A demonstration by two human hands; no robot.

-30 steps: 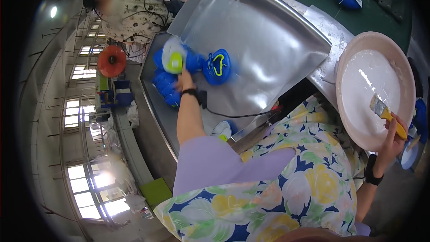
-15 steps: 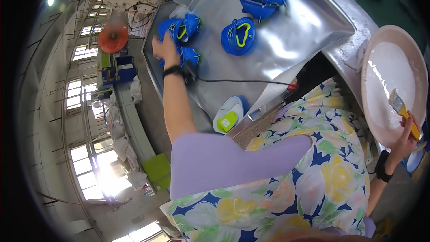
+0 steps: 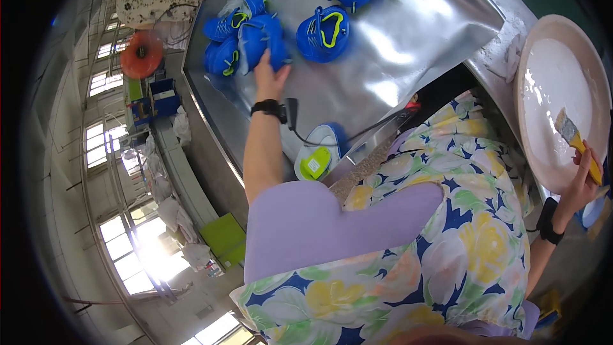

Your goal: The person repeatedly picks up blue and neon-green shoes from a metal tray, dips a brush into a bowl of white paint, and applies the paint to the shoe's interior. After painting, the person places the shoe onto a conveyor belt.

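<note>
Left fingers (image 3: 264, 62) are touching a blue shoe (image 3: 260, 35) at the metal desk's (image 3: 396, 51) left side, grip unclear, while right fingers (image 3: 582, 171) are pinching a yellow-handled brush (image 3: 576, 141) over a basin (image 3: 543, 166) of white liquid (image 3: 555, 83).

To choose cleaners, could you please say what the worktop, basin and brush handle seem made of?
Worktop: probably polished sheet metal, given bright reflections.
Basin: likely smooth plastic, from even pinkish rim.
Brush handle: smooth yellow finish; wood or plastic, unclear.
</note>
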